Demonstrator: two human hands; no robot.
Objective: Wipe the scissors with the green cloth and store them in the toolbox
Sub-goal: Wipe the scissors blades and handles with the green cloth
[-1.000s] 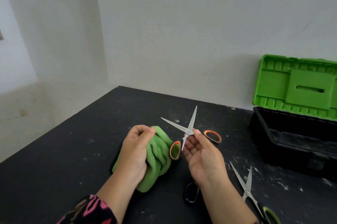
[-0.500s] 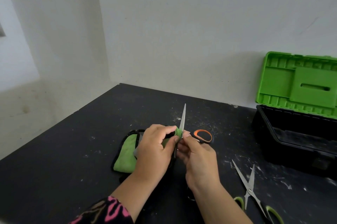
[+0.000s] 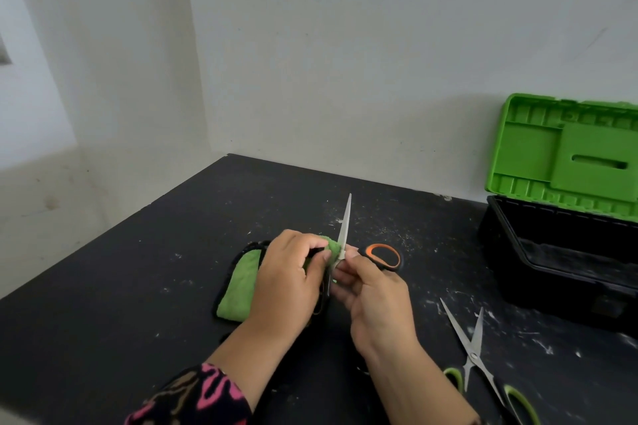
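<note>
My right hand [image 3: 371, 290] holds the orange-and-black-handled scissors [image 3: 345, 227] near the pivot, one blade pointing up and away. My left hand [image 3: 288, 281] grips a fold of the green cloth [image 3: 240, 286] and pinches it against the base of that blade. The rest of the cloth lies on the black table under my left hand. One orange handle loop [image 3: 383, 257] shows beyond my right fingers; the other handle is hidden. The toolbox [image 3: 566, 252] stands open at the right, its green lid [image 3: 566, 151] upright against the wall.
A second pair of scissors with green handles [image 3: 474, 352] lies open on the table [image 3: 138, 286] at the lower right, in front of the toolbox. The table is dusty and ends at the left, where a wall corner drops away.
The scissors' blades went from spread to a single upright blade showing. My left hand brought the cloth from the table up onto the blade base.
</note>
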